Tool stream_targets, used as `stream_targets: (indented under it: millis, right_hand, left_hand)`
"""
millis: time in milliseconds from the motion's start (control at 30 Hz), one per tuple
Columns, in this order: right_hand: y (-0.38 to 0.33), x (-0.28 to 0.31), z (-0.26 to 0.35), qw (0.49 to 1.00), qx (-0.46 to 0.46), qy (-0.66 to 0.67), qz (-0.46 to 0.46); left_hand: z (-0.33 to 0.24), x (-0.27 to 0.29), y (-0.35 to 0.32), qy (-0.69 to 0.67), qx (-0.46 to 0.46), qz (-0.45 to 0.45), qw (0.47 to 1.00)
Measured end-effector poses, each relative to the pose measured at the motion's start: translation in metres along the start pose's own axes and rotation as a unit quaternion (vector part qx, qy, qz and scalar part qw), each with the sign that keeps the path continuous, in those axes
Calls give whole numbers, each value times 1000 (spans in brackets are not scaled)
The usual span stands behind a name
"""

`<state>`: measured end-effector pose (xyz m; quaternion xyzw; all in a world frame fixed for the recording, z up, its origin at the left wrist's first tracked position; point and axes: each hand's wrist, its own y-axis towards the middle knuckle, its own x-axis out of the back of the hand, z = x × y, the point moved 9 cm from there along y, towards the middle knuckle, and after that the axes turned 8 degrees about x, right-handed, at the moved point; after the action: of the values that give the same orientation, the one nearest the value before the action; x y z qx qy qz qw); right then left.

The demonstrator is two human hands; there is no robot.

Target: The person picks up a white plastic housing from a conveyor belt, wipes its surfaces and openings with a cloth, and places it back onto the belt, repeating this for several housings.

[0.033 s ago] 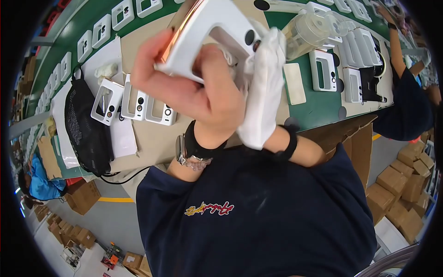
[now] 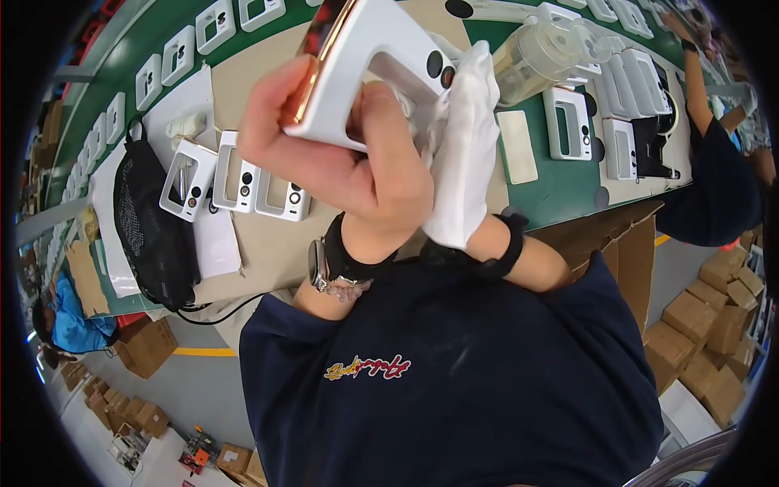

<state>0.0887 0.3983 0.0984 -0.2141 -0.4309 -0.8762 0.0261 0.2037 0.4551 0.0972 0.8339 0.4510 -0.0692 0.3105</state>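
Observation:
A white plastic housing (image 2: 337, 101) with a copper-coloured rim, a large opening and two round dark buttons is held up, tilted, above the table. My bare left hand (image 2: 357, 162) grips its lower left corner, fingers curled round the frame and partly into the opening. On the housing's right side, by the buttons, my white-gloved right hand (image 2: 466, 146) lies against it with fingers close together. Bunched white fabric shows through the opening; whether it is glove or cloth I cannot tell. A dark glossy face shows beyond the copper rim.
Similar white housings (image 2: 235, 172) stand left of my hands, beside a black mesh bag (image 2: 150, 215). A clear plastic jar (image 2: 540, 61) and a pale flat block (image 2: 517, 146) lie to the right. More housings (image 2: 565, 122) and a co-worker's arm (image 2: 698, 89) are farther right.
The housing has shifted slightly right and tilted, so more of its dark glossy face shows. Both hands have moved a little with it; the grip looks the same.

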Motion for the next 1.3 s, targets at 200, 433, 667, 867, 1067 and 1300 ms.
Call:
stream_targets:
  millis: [200,433,667,867,1067,1300]
  right_hand:
    - [-13,-20,-32,957,-159,211,118]
    - [28,2,23,961,87,206,164]
    - [59,21,60,949,253,142,123]
    - [71,50,16,977,120,156,79]
    - [44,104,-47,987,147,-65,-2]
    - [30,201,-98,960,-36,-1,-279]
  left_hand:
    - [29,-7,-11,-132,255,65,956]
    - [29,-24,-29,-377,530,71,756]
    - [26,-24,-35,-387,488,96,777]
    - [25,-52,-54,-337,508,295,735]
    - [23,-75,-3,-165,473,358,788]
    - [120,-211,84,-15,361,583,728]
